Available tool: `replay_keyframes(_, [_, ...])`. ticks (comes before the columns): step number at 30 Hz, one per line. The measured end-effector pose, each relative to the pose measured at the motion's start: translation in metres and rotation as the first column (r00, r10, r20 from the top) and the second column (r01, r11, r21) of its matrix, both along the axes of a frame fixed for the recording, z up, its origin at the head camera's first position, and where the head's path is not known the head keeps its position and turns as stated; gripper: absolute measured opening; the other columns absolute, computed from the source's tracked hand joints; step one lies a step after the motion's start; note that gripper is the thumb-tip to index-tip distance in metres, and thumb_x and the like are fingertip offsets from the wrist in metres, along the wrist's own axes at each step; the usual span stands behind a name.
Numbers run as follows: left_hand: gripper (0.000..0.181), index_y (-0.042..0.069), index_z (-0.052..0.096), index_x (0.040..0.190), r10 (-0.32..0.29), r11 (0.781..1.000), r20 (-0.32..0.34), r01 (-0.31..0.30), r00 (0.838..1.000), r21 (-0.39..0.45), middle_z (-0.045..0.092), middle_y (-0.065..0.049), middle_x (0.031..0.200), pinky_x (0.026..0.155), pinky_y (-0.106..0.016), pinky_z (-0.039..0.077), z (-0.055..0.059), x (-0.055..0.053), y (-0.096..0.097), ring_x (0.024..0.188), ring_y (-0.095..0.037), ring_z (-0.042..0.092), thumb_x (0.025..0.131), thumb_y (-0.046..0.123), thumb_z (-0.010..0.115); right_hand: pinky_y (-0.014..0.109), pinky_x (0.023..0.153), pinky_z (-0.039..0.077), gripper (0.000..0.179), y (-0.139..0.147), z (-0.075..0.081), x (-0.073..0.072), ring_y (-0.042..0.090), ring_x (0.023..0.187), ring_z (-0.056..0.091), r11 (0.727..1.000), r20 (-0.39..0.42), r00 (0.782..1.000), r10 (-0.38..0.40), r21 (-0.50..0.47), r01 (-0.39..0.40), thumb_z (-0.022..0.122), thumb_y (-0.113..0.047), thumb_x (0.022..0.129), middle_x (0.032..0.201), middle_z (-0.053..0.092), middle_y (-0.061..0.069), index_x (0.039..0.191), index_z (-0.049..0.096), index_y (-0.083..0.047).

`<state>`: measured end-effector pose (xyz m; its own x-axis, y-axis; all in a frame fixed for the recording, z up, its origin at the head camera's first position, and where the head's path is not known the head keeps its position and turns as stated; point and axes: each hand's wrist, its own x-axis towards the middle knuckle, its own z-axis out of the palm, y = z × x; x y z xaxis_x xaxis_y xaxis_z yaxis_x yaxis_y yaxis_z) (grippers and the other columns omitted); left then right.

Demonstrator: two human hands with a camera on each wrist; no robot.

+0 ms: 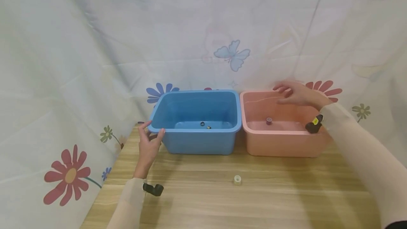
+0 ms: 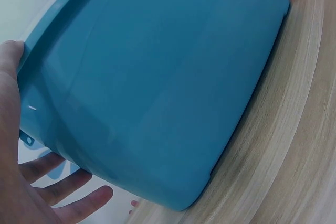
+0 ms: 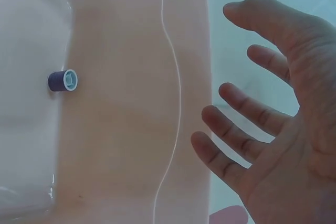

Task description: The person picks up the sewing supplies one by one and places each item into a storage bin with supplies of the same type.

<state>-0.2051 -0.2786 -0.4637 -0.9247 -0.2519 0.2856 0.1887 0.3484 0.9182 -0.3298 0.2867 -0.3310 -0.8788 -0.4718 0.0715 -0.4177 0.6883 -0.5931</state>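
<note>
My left hand holds the near left corner of a blue plastic bin. In the left wrist view its thumb lies over the rim and the other fingers are against or beside the wall below. Above the back rim of a pink bin, my right hand hovers with spread, slightly bent fingers and nothing in them. Inside the pink bin lies a small spool of purple thread. Two small dark items, one ring-like and one brownish, lie on the blue bin's floor; their kind is unclear.
A small white spool-like piece stands on the wooden table in front of the bins. The bins stand side by side, nearly touching. Behind them hangs a white curtain printed with flowers and butterflies. A thin pale line curves across the pink wall.
</note>
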Motion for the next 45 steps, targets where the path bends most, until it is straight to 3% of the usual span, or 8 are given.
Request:
replay_keyframes(30, [0.071,0.028,0.028,0.152,0.007,1.000,-0.001,-0.007,1.000,-0.012,0.049,-0.020,0.149,0.075,-0.025,0.051,0.000,0.000,-0.002,0.118,-0.036,0.062,0.097,0.046,0.069,0.066,0.100,0.044,0.073,-0.019,0.013,0.017,0.053,0.129,0.050,0.993,-0.030,0.993,0.114,-0.003,-0.115,0.079,-0.022,0.092,0.147,0.048,0.028,0.153,0.040,-0.009])
replay_keyframes(45, [0.070,0.030,0.028,0.152,0.001,1.000,0.007,-0.001,1.000,-0.010,0.047,-0.018,0.151,0.077,-0.029,0.051,0.000,-0.001,-0.001,0.119,-0.036,0.060,0.097,0.047,0.069,0.062,0.105,0.043,0.073,-0.015,0.019,0.038,0.040,0.132,0.051,0.995,-0.043,0.996,0.082,-0.053,-0.084,0.080,-0.030,0.092,0.151,0.048,0.013,0.154,0.041,-0.021])
